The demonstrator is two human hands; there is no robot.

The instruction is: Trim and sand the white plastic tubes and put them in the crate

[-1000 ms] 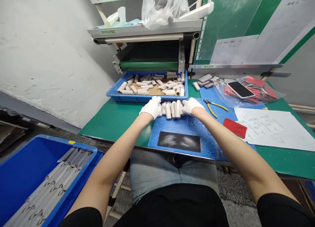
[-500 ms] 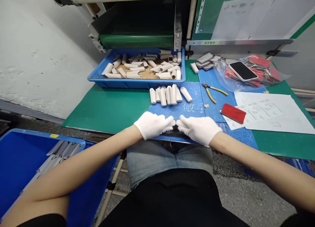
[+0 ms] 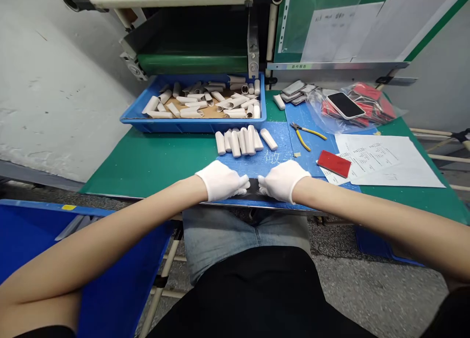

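The white-gloved left hand [image 3: 220, 180] and right hand [image 3: 282, 180] lie flat and narrow, fingertips almost meeting on a black pad [image 3: 254, 188] at the near edge of the blue textured mat [image 3: 275, 163]; whether they pinch anything, I cannot tell. Beyond them on that mat lies a loose row of smooth white rolled tubes [image 3: 240, 141], whose rounded bodies could roll apart if knocked, while the pad could slip over the edge if dragged.
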